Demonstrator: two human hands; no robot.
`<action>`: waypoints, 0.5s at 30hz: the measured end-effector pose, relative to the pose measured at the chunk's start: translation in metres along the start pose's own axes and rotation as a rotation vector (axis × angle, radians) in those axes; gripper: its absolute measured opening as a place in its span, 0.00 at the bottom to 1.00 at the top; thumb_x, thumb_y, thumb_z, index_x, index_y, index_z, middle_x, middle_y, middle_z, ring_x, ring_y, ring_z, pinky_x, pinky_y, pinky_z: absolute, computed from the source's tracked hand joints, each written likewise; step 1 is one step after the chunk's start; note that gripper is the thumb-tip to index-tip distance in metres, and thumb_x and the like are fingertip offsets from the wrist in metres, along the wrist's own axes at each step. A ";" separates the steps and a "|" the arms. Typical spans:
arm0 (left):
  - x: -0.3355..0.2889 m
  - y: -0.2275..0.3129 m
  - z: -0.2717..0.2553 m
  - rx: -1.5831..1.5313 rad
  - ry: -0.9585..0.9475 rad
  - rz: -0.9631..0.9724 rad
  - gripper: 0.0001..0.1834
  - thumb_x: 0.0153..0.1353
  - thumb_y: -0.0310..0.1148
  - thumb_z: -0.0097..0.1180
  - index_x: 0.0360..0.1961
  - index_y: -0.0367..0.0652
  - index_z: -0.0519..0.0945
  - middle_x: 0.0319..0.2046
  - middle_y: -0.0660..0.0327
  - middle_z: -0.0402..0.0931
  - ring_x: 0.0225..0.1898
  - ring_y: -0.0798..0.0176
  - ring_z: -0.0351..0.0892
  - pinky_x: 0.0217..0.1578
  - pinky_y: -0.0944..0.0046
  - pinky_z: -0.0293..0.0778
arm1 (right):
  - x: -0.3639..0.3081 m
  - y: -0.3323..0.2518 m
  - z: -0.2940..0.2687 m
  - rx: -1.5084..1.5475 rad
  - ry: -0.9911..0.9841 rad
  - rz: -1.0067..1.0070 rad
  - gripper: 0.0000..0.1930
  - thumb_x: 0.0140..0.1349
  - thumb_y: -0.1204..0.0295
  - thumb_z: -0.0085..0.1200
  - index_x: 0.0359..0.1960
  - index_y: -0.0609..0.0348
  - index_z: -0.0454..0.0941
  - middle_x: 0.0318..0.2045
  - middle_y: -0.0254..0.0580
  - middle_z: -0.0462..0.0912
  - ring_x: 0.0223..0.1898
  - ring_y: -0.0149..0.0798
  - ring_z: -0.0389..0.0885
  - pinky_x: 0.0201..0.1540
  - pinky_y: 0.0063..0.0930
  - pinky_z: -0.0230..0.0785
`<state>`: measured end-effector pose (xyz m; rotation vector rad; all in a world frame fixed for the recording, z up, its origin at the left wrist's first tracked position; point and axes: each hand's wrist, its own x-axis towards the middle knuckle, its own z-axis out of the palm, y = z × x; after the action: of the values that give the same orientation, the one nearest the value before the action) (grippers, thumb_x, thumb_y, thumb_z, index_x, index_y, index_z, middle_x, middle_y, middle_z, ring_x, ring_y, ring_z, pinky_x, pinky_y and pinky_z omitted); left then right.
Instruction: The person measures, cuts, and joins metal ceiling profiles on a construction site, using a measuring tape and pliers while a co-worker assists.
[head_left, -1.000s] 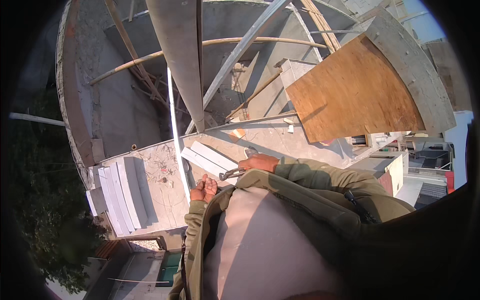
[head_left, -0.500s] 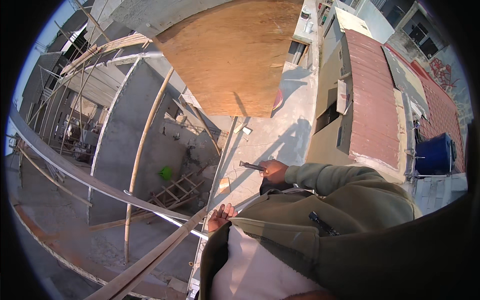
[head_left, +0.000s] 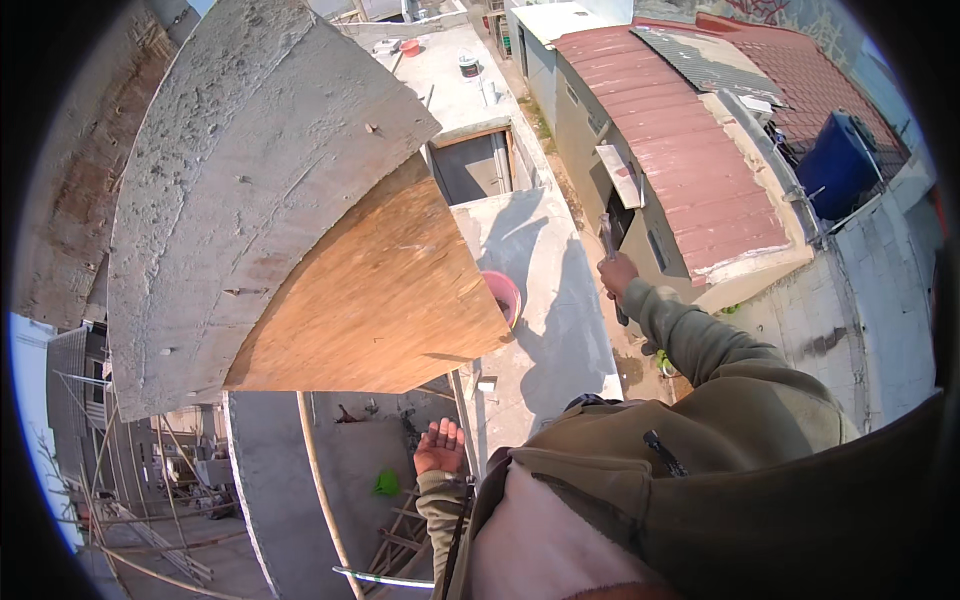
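Note:
My right hand is raised out to the right, its fingers wrapped round a long, narrow hand tool. The tool's metal end points up, and a dark end sticks out below my fist; its exact kind is unclear. Palm up and fingers stretched, my left hand holds nothing. It is just below the near edge of a plywood sheet, apart from it. A grey concrete slab with a rough surface adjoins the sheet's curved far edge.
A pink bucket stands on the concrete ledge. Bamboo poles rise from a lower level at left, where a green object and a wooden ladder lie. To the right are a red metal roof and a blue tank.
My view has swung leftward, bringing the concrete slab into sight. My right hand has gone up and outward with the tool, now upright. My left hand has come forward from beside the wooden rail.

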<state>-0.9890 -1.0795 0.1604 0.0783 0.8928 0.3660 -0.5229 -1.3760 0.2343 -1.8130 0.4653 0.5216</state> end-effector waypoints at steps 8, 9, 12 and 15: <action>0.084 0.004 0.119 0.222 0.057 -0.025 0.20 0.75 0.46 0.38 0.51 0.44 0.76 0.55 0.54 0.77 0.54 0.48 0.76 0.58 0.38 0.71 | 0.013 -0.042 0.039 0.125 -0.112 -0.173 0.05 0.65 0.68 0.57 0.34 0.53 0.75 0.19 0.30 0.71 0.15 0.27 0.63 0.15 0.28 0.56; 0.096 -0.008 0.130 0.241 0.081 -0.075 0.22 0.75 0.47 0.37 0.59 0.44 0.72 0.60 0.54 0.72 0.59 0.48 0.72 0.61 0.39 0.67 | 0.021 -0.048 0.037 0.139 -0.158 -0.172 0.05 0.65 0.69 0.57 0.34 0.55 0.76 0.20 0.32 0.72 0.17 0.30 0.67 0.18 0.31 0.60; 0.144 -0.036 0.168 0.351 0.107 -0.167 0.23 0.76 0.46 0.35 0.59 0.42 0.71 0.61 0.54 0.71 0.58 0.48 0.73 0.61 0.39 0.68 | 0.058 -0.062 0.033 0.143 -0.256 -0.193 0.06 0.64 0.70 0.55 0.35 0.59 0.78 0.21 0.36 0.75 0.20 0.37 0.75 0.23 0.36 0.69; 0.208 0.002 0.155 0.657 -0.292 -0.177 0.18 0.73 0.45 0.42 0.51 0.43 0.74 0.60 0.50 0.71 0.57 0.45 0.74 0.59 0.34 0.69 | 0.084 -0.101 0.081 0.082 -0.329 -0.341 0.06 0.63 0.70 0.56 0.34 0.60 0.79 0.21 0.39 0.79 0.22 0.38 0.80 0.26 0.36 0.72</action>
<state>-0.7510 -0.9934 0.1033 0.6381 0.6927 -0.1161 -0.4071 -1.2743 0.2446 -1.6431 -0.0473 0.5400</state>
